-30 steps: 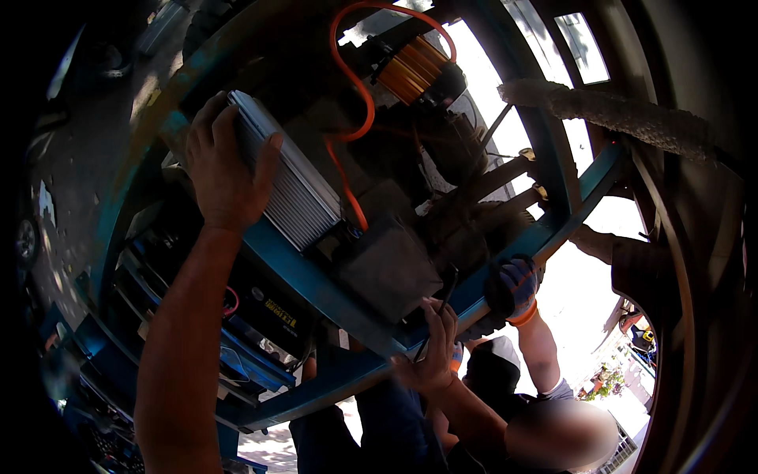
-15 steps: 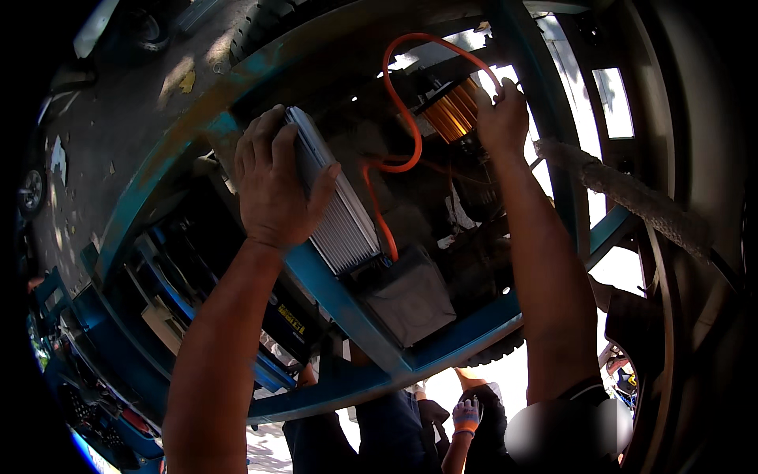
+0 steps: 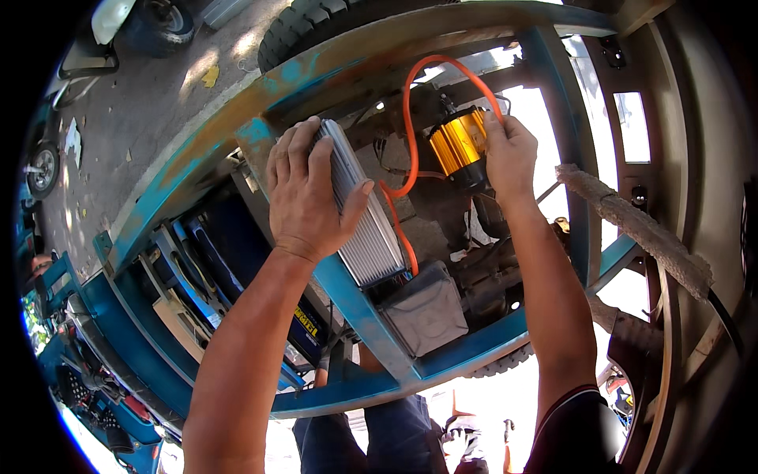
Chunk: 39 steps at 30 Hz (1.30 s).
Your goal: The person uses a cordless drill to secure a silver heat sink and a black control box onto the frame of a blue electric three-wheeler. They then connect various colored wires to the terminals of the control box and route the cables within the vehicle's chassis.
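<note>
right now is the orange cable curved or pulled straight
Curved: the orange cable arches past the gold finned cylinder, then bends back toward the silver finned box.

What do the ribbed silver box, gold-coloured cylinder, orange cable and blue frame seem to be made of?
Ribbed silver box: probably aluminium, satin finish; grey sheen, straight fins.
Gold-coloured cylinder: likely anodised metal, judging by bright streaks along its ribs.
Orange cable: apparently rubber or plastic sheathing; smooth, evenly coloured.
Blue frame: painted metal, likely steel; paint worn to brownish, rust-like patches.
</note>
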Available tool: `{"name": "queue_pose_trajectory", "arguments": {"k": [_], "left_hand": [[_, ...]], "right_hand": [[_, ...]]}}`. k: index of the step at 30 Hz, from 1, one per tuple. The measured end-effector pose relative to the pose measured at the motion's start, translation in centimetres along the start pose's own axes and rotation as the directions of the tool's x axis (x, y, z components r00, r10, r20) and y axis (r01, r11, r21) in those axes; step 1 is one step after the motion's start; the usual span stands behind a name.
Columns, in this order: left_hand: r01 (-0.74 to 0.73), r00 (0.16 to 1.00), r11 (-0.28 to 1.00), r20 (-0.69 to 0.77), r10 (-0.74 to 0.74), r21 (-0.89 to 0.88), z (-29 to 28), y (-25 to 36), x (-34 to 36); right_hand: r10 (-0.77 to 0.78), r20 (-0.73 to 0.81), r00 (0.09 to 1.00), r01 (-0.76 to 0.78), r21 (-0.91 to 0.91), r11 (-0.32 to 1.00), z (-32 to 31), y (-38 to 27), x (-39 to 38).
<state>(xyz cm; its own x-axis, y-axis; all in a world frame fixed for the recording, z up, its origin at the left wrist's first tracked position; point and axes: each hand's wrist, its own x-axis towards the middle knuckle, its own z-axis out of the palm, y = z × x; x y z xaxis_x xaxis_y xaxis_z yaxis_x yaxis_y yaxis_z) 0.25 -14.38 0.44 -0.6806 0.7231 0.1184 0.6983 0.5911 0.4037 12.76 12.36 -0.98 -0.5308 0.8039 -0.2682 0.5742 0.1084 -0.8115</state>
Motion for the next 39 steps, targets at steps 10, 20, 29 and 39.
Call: {"name": "queue_pose_trajectory", "arguments": {"k": [10, 20, 29, 39], "left_hand": [[0.015, 1.0, 1.0, -0.013, -0.015, -0.003, -0.1, 0.1, 0.0], [-0.024, 1.0, 1.0, -0.011, 0.024, 0.008, -0.3, 0.2, 0.2], [-0.033, 0.999, 0.999, -0.012, 0.033, 0.029, 0.2, 0.0, 0.0], [-0.017, 1.0, 0.999, 0.004, 0.017, 0.034, 0.4, -0.7, -0.1]], "right_hand": [[0.254, -0.157, 0.954, -0.112, 0.6, 0.792, 2.8, -6.7, -3.7], [0.092, -0.278, 0.956, 0.154, 0.746, 0.648, 10.6, -8.6, -1.7], [-0.109, -0.075, 0.991, 0.126, 0.286, 0.95, 14.6, -10.8, -3.0], [-0.197, 0.08, 0.977, 0.209, -0.212, 0.955, 12.9, -11.1, -4.2]]}}
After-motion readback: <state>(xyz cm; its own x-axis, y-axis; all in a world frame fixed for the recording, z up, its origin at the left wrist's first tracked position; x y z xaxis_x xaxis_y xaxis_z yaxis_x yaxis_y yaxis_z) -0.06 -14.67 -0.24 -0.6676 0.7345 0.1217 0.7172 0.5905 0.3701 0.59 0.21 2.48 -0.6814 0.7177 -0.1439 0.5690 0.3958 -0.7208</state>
